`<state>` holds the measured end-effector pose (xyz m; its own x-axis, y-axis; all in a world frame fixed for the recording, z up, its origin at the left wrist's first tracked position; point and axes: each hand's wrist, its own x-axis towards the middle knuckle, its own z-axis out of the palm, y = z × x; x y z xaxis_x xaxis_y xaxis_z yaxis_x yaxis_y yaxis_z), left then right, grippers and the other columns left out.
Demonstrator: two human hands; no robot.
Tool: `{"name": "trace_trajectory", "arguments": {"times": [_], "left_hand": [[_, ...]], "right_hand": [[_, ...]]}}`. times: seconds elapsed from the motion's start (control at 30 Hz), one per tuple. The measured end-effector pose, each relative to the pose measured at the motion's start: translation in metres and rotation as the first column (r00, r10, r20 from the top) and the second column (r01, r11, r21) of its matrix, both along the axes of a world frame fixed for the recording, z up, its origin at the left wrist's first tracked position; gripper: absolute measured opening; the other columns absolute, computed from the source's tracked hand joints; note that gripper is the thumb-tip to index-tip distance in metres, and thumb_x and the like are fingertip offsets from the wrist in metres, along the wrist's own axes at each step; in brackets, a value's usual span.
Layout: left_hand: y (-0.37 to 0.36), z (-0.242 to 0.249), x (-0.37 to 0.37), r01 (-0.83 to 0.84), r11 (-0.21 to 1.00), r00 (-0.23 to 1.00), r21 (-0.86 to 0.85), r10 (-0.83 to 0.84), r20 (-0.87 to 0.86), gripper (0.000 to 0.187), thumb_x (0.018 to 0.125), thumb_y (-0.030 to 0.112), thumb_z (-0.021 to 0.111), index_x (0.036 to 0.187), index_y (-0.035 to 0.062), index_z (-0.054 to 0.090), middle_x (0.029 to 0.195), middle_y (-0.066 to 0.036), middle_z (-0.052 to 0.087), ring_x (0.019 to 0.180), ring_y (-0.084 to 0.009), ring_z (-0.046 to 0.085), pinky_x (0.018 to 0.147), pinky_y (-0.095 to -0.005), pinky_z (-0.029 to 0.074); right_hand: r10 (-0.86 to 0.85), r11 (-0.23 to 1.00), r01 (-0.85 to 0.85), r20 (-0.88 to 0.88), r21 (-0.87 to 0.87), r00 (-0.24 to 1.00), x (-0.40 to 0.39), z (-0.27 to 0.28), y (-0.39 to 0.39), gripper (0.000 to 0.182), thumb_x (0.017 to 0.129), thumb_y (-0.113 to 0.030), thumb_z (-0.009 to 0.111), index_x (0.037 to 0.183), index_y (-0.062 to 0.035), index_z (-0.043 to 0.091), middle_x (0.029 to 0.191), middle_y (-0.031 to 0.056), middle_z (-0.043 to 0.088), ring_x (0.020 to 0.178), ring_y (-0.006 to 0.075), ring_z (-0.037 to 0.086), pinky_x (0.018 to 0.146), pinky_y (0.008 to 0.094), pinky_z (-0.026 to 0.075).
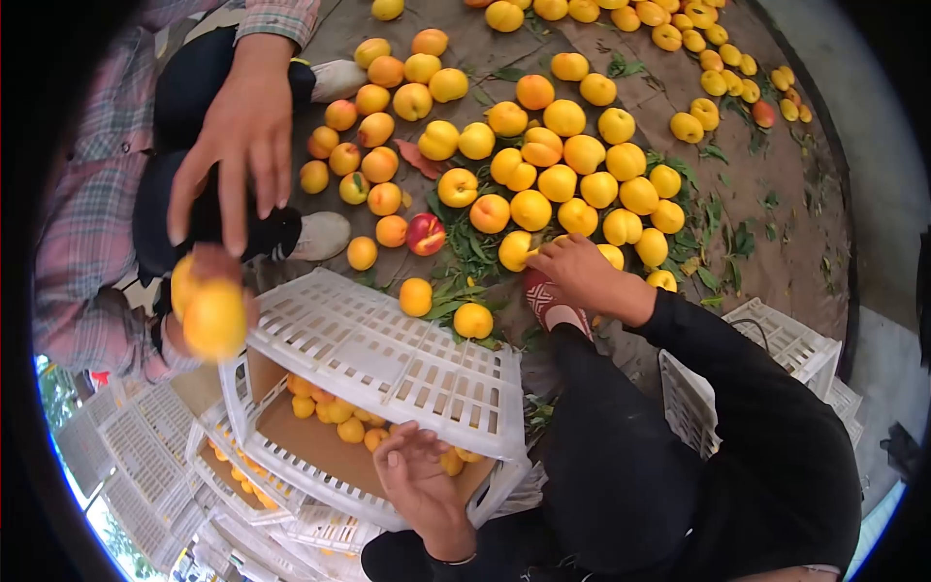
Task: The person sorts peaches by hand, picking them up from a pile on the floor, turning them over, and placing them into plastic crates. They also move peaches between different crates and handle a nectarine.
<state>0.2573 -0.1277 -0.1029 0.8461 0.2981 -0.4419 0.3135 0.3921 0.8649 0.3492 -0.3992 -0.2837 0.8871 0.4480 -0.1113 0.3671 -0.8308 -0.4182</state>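
My left hand [420, 482] is open, palm up with loosely curled fingers, over the opening of a white plastic crate [388, 349]. Its slatted lid side is tilted up, and yellow peaches [339, 432] lie on brown cardboard inside. My right hand [582, 276] reaches down to the ground sheet, its fingers closed at a yellow peach [516, 250] on the near edge of the pile. Part of that peach is covered by my fingers. More yellow peaches [557, 182] lie close beyond it. A red fruit [425, 234] sits left of the pile.
A person in a plaid shirt [107, 194] sits at left; one hand [247, 126] is outstretched, the other holds blurred peaches [214, 320]. Another crate [242, 475] with fruit stands lower left, and white crates [786, 335] stand at right. Leaves [475, 247] litter the brown sheet [776, 213].
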Motion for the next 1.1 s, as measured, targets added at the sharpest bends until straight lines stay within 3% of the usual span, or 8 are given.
{"name": "trace_trajectory", "arguments": {"times": [0.2,0.47,0.6,0.7,0.8,0.83,1.0,1.1], "left_hand": [[-0.061,-0.023,0.041,-0.041,0.882,0.99,-0.469,-0.028,-0.14,0.019,0.096,0.02,0.049,0.109,0.0094,0.056,0.111,-0.005,0.06,0.089,-0.0157,0.055,0.074,-0.0315,0.046],[-0.062,-0.051,0.042,-0.109,0.879,0.957,-0.465,-0.035,-0.289,0.02,0.094,0.019,0.048,0.111,0.0097,0.054,0.113,-0.007,0.058,0.089,-0.0166,0.054,0.076,-0.0321,0.046],[-0.07,-0.046,0.048,-0.004,0.941,0.974,-0.338,-0.073,-0.214,0.03,0.095,0.025,0.045,0.121,0.0093,0.05,0.129,-0.01,0.05,0.112,-0.0221,0.049,0.094,-0.0401,0.04],[-0.077,-0.046,0.047,0.05,0.978,0.964,-0.203,-0.101,-0.246,0.038,0.096,0.033,0.044,0.126,0.0091,0.048,0.136,-0.009,0.045,0.122,-0.0242,0.042,0.101,-0.0436,0.033],[-0.08,-0.051,0.048,-0.01,0.919,0.953,-0.395,-0.111,-0.282,0.04,0.094,0.036,0.048,0.126,0.0113,0.049,0.133,-0.01,0.049,0.115,-0.0267,0.049,0.097,-0.043,0.042],[-0.078,-0.052,0.048,-0.013,0.89,0.946,-0.456,-0.136,-0.293,0.041,0.094,0.037,0.047,0.126,0.011,0.049,0.131,-0.01,0.05,0.113,-0.0271,0.051,0.092,-0.0426,0.045],[-0.08,-0.046,0.046,-0.144,0.822,0.912,-0.552,-0.106,-0.397,0.041,0.092,0.038,0.045,0.122,0.011,0.054,0.12,-0.011,0.057,0.101,-0.0302,0.058,0.071,-0.04,0.053],[-0.083,-0.042,0.042,-0.181,0.804,0.892,-0.566,-0.107,-0.438,0.036,0.091,0.035,0.045,0.115,0.0109,0.058,0.113,-0.011,0.059,0.099,-0.0306,0.058,0.072,-0.0415,0.053]], "right_hand": [[-0.101,0.986,0.107,0.054,-0.13,0.993,0.014,-0.058,0.02,0.04,0.07,-0.018,0.066,0.108,-0.0083,0.059,0.088,0.0066,0.059,0.084,0.0243,0.058,0.074,0.0365,0.042],[0.0,0.932,0.061,0.168,-0.356,0.986,0.019,-0.077,0.04,0.025,0.071,-0.023,0.064,0.092,-0.0104,0.059,0.081,0.0047,0.058,0.078,0.0216,0.055,0.066,0.0358,0.038],[-0.229,0.947,0.31,-0.511,0.078,0.828,0.029,-0.013,0.014,0.04,0.069,-0.024,0.067,0.105,-0.0076,0.061,0.1,0.0095,0.065,0.096,0.027,0.06,0.073,0.0374,0.044],[0.019,0.643,0.53,-0.704,0.552,0.71,0.018,0.005,0.01,0.055,0.079,-0.035,0.065,0.124,-0.0053,0.054,0.116,0.0114,0.06,0.109,0.0221,0.057,0.089,0.0357,0.045],[0.469,0.316,0.55,-0.631,0.773,0.618,0.007,0.053,0.006,0.061,0.086,-0.042,0.062,0.132,-0.0048,0.048,0.119,0.0106,0.057,0.11,0.0159,0.053,0.094,0.0311,0.041],[0.463,0.451,0.473,-0.652,0.757,0.601,0.014,0.064,-0.004,0.057,0.084,-0.037,0.065,0.128,-0.0039,0.05,0.121,0.0122,0.056,0.114,0.0225,0.052,0.095,0.0338,0.041],[-0.443,0.891,0.434,0.046,0.133,0.896,0.041,-0.014,-0.034,0.053,0.071,-0.02,0.069,0.12,-0.0075,0.053,0.11,0.0145,0.054,0.101,0.0318,0.052,0.084,0.04,0.042],[-0.437,0.89,0.455,0.269,-0.005,0.858,0.055,-0.061,-0.046,0.053,0.068,-0.017,0.068,0.118,-0.0084,0.052,0.107,0.0139,0.054,0.102,0.0305,0.051,0.084,0.0388,0.04]]}}
